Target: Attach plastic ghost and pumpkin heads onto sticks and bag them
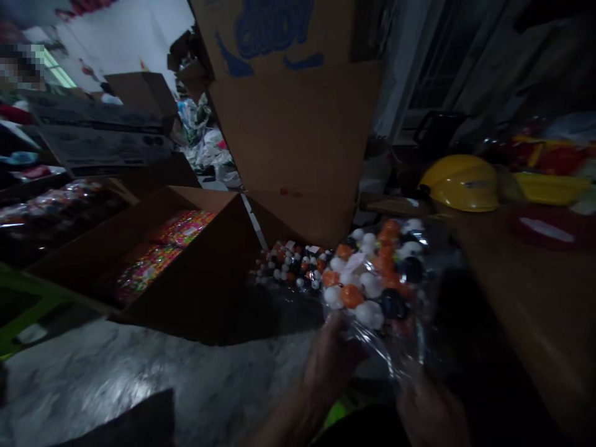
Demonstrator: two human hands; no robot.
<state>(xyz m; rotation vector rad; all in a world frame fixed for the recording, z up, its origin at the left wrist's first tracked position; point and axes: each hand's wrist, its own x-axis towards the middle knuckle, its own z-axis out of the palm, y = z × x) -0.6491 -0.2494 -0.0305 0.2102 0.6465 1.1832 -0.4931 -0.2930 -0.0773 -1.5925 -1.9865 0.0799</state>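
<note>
Taking the view as a clock face, the clear bag (372,282) of orange, white and black balls is at four o'clock, close to the centre, held up between both hands. The left hand (333,347), between five and six, is closed on the bag's near left edge, thumb against the plastic; the right hand (428,400), between four and five, grips the loose, gathered plastic at its near end, though dimness and blur hide its separate fingers. Just beyond, at six o'clock near the centre, lie similar bags of balls (291,267), smaller in the view, at the foot of a tall upright cardboard panel (298,136). Blue lettering reading "CANDY" (272,31) shows above, at twelve. Between eight and nine, an open cardboard box (214,273) contains packs of small multicoloured pieces (162,248); more shiny wrapped packs (60,208) lie at nine. The grey floor (135,366) shows at eight. Toward three, a yellow helmet (460,183) rests on the brown bench (516,285), with a yellow item (554,188) farther right.
</note>
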